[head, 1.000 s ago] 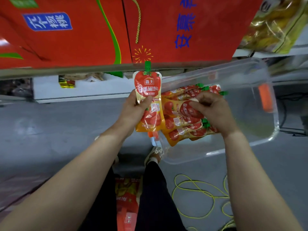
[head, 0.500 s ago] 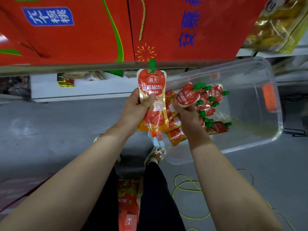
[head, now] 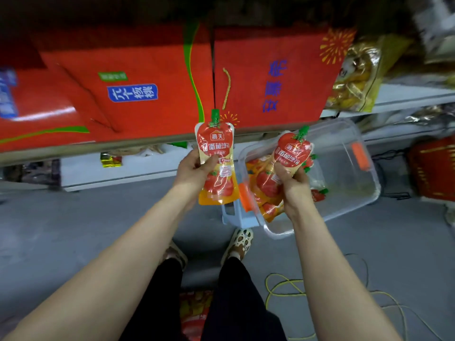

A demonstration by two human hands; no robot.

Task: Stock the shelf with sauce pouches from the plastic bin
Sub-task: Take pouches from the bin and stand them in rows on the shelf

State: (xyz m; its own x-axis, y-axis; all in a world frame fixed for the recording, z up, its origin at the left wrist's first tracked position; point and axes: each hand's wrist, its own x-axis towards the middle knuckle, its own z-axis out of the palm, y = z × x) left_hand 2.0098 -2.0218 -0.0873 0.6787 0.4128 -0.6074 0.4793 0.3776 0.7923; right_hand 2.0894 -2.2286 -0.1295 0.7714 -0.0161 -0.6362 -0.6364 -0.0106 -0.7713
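Grey shop floor (head: 73, 230) below, shelf (head: 123, 145) edge running across at hand height with red boxes (head: 138, 99) on it; clear bin (head: 344, 173) sits right of centre, seemingly propped on a pale stool (head: 234, 215); left hand (head: 193, 169) pinches one pouch (head: 216, 153) upright, thumb across its front, green cap up against the shelf edge; right hand (head: 294, 185) grips a second pouch (head: 293, 151), fingers curled round its lower half, held above the bin's near end. Judged progress: mid-task; two pouches picked, neither placed yet; no sauce pouch shows on any shelf in view; spare pouches (head: 264, 185) lie heaped in the bin's near end, so more trips are left; the bin's far half looks bare. Hard to read: which shelf tier is the target; the count of spare pouches, since the right hand and wrist cover part of the heap; the lower tier is dark and blurred; frame edges are smeared; whatever carries the bin is mostly hidden beneath it.
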